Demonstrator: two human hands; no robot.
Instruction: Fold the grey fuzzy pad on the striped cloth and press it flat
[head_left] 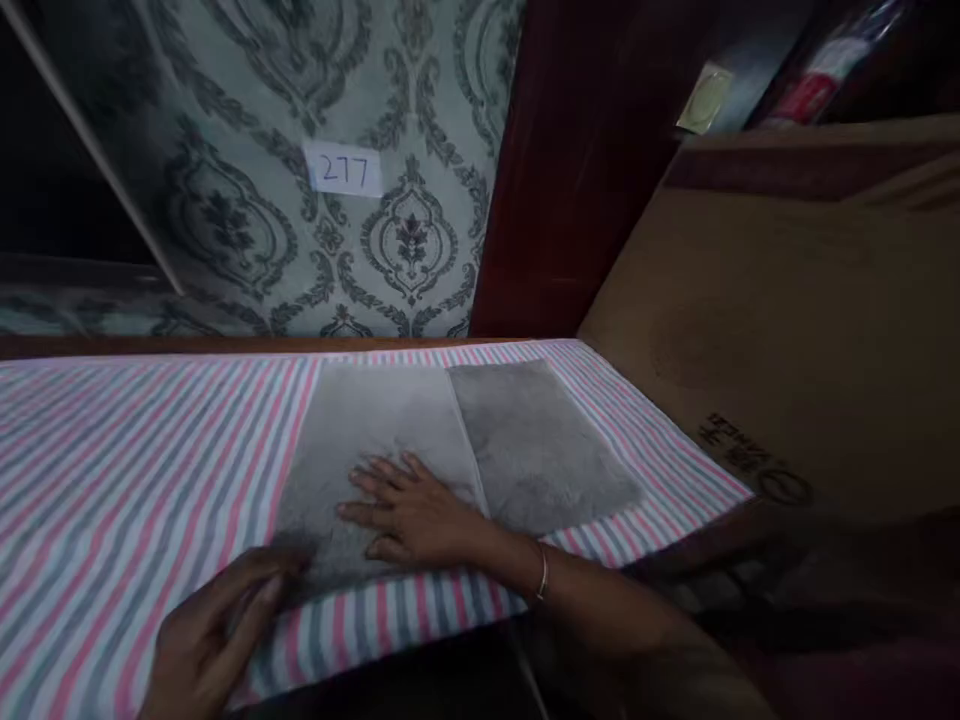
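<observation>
A grey, fuzzy-looking cloth [390, 400] lies flat on a striped tablecloth [150, 480]. A seam or fold line runs across it, and the part on the right [547, 450] looks darker. My right hand [420, 510] rests palm down on the lighter part, its fingers spread and slightly blurred; a thin bangle [541, 572] circles the wrist. At the near left corner of the grey cloth, my left hand [217, 630] has its fingers bent and the thumb close to them, closed on the corner. Blur and shadow partly hide those fingertips.
A large cardboard box [772, 300] stands along the right side. Behind the table is a patterned wall [412, 230] with a paper label [343, 168] reading 277, beside a dark red panel [555, 170]. A dark framed screen-like panel [67, 150] is at upper left.
</observation>
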